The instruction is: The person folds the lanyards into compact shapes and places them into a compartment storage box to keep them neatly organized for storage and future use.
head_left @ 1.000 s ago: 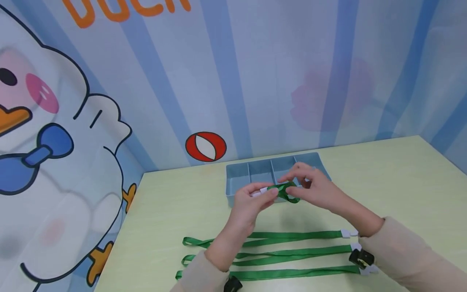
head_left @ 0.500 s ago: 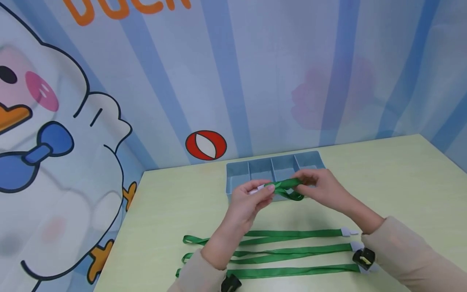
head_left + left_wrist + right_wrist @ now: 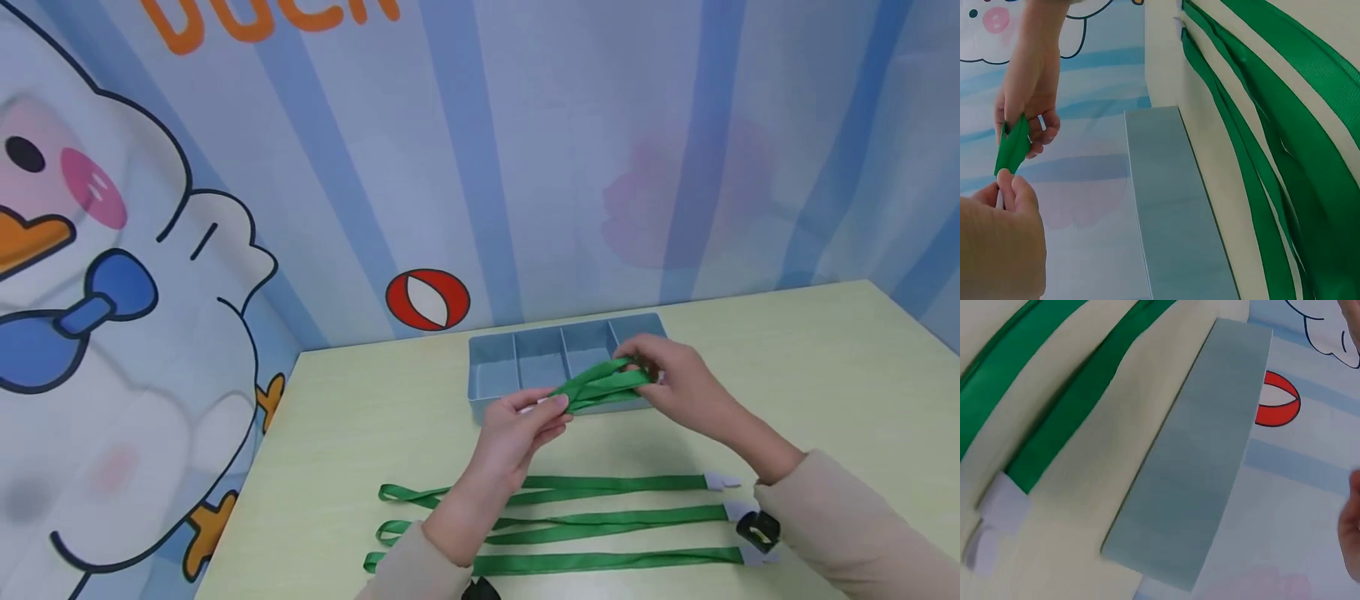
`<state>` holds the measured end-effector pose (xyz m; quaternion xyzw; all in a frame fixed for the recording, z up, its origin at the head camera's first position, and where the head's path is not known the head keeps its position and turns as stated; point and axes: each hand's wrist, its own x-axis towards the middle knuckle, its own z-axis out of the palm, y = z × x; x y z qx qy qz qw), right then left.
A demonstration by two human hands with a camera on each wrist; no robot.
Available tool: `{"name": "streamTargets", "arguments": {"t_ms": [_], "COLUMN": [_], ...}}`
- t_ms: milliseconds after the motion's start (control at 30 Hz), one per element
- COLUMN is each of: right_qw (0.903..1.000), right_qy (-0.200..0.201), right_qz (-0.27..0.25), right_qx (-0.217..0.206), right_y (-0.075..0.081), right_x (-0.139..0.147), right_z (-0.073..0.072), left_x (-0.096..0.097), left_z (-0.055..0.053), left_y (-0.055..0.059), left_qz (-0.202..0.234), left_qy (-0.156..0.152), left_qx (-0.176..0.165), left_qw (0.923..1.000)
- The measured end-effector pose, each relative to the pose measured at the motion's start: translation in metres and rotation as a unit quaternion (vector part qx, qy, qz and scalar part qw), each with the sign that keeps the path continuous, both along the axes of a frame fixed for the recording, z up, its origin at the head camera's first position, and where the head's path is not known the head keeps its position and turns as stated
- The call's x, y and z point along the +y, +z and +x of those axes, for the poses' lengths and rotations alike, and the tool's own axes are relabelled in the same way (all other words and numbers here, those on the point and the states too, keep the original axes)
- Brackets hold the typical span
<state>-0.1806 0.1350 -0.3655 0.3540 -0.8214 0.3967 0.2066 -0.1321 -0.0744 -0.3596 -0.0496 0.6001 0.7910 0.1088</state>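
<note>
A green lanyard (image 3: 600,386), gathered in folded loops, is stretched in the air between both hands, in front of the tray. My left hand (image 3: 506,433) pinches one end between thumb and fingers, with a bit of white showing there. The other end of the folds is gripped by my right hand (image 3: 686,383), whose fingertips are partly hidden. In the left wrist view the held lanyard (image 3: 1013,147) spans the gap from one hand to the other. Only part of a hand (image 3: 1350,531) enters the right wrist view, at its right edge.
Three more green lanyards (image 3: 622,483) lie side by side across the pale table, white clips (image 3: 1004,503) to the right. A blue-grey divided tray (image 3: 491,371) stands against the printed backdrop (image 3: 570,167), behind the hands. Black wrist cameras (image 3: 759,531) sit by the sleeves.
My right hand has drawn the lanyard's folds out to the right, away from the left hand, lengthening the bundle. The left hand keeps its pinch in nearly the same place.
</note>
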Motion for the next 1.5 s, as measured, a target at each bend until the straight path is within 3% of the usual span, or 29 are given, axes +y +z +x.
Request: {"name": "streamTargets", "arguments": {"t_ms": [100, 200, 300, 467, 633, 700, 867, 1000, 1100, 1167, 1267, 1400, 1500], "right_qw": [0.9928, 0.9726, 0.9507, 0.9228, 0.867, 0.8528, 0.8576, 0.8639, 0.8631, 0.8585, 0.8434, 0.8234, 0.8169], "right_qy": [0.079, 0.142, 0.183, 0.253, 0.365, 0.384, 0.345, 0.315, 0.278, 0.246, 0.207, 0.179, 0.166], "right_qz": [-0.003, -0.032, -0.051, -0.041, -0.043, -0.046, -0.064, -0.09, -0.129, -0.163, -0.217, -0.28, -0.304], "right_qx": [-0.09, -0.181, -0.245, -0.287, -0.336, -0.351, -0.376, -0.383, -0.401, -0.419, -0.446, -0.46, -0.461], "right_y": [0.003, 0.005, 0.007, 0.008, 0.008, 0.007, 0.006, 0.003, 0.003, 0.003, 0.005, 0.006, 0.007], "right_x": [0.008, 0.012, 0.017, 0.028, 0.035, 0.035, 0.033, 0.03, 0.028, 0.026, 0.021, 0.016, 0.014], "right_z": [0.001, 0.001, 0.003, 0.003, 0.0, -0.001, -0.003, -0.003, -0.001, 0.0, 0.003, 0.005, 0.005], "left_x": [-0.005, -0.007, -0.011, -0.019, -0.029, -0.031, -0.032, -0.033, -0.033, -0.031, -0.029, -0.027, -0.025], "left_z": [-0.003, -0.005, -0.007, -0.009, -0.012, -0.012, -0.013, -0.014, -0.015, -0.015, -0.016, -0.017, -0.017], "left_y": [0.0, -0.001, -0.002, -0.002, 0.002, 0.003, 0.004, 0.002, 0.001, 0.0, 0.0, -0.001, -0.001], "left_qz": [-0.008, -0.005, -0.007, -0.035, -0.067, -0.075, -0.084, -0.086, -0.081, -0.075, -0.062, -0.055, -0.054], "left_qy": [-0.003, -0.006, -0.012, -0.048, -0.111, -0.131, -0.145, -0.129, -0.113, -0.102, -0.085, -0.069, -0.062], "left_qx": [0.013, 0.021, 0.027, 0.06, 0.098, 0.1, 0.1, 0.095, 0.088, 0.086, 0.082, 0.08, 0.082], "left_qw": [0.9999, 0.9997, 0.9995, 0.9964, 0.9868, 0.9835, 0.9808, 0.9833, 0.9864, 0.9882, 0.9911, 0.9929, 0.9932]}}
